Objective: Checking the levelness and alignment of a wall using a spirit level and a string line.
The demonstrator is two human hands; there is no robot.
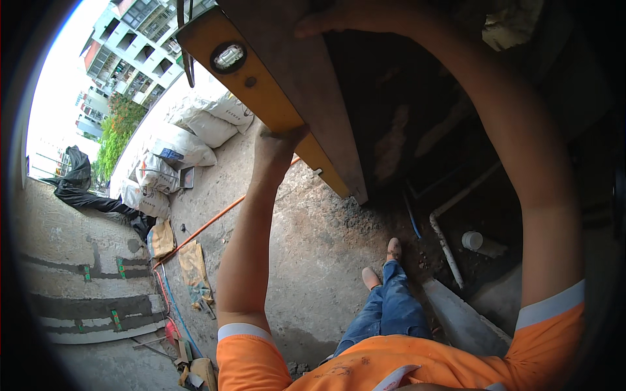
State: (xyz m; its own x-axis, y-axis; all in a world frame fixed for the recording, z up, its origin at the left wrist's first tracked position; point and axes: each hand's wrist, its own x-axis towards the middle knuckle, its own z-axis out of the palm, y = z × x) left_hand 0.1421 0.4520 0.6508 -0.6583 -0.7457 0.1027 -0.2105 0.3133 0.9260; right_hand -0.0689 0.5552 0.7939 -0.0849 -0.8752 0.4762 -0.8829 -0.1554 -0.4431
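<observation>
A long yellow spirit level [274,98] with a round vial window stands tilted in the picture, lying along a narrow grey-brown upright face [326,111]. My left hand [285,135] is closed round the lower half of the level, its fingers partly hidden behind it. High up, my right hand [326,23] reaches over from the right, one digit stretched out against the upper part of the grey face. Shadow and the top edge hide most of its other fingers. Near the floor, the level's lower end comes close to the foot of the grey face.
White filled sacks [186,143] are stacked at the left beside a low wall [78,234]. An orange hose [218,216] crosses the concrete floor. At the right are a bent pale pipe [447,251], a white pipe end [473,240] and a concrete ledge [466,316].
</observation>
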